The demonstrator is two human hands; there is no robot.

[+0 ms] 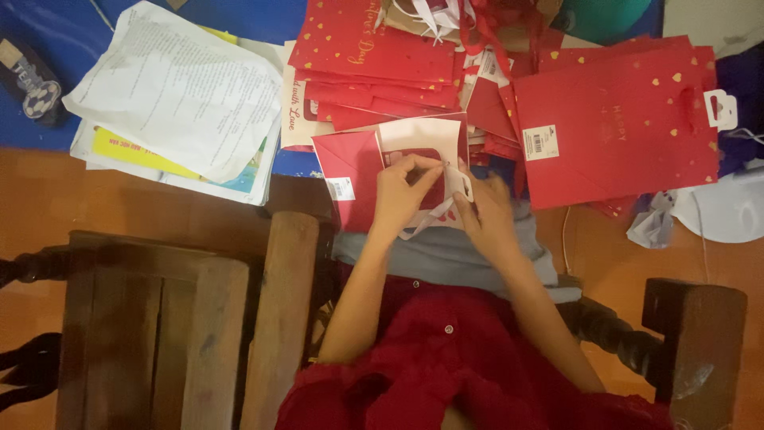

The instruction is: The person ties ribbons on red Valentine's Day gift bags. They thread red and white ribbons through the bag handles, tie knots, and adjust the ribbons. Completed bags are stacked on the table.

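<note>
Two hands meet over my lap: my left hand (402, 191) pinches the white ribbon (458, 181) of a small red-and-pink gift bag (422, 143), and my right hand (487, 213) grips the same ribbon just beside it. Room is tight: a dark wooden chair frame (278, 310) hems me on the left, a carved post (692, 334) on the right. Stacked red gift bags (382, 56) and one large red bag (621, 119) crowd ahead. Loose papers (183, 87) lie on the orange floor (48, 199).
</note>
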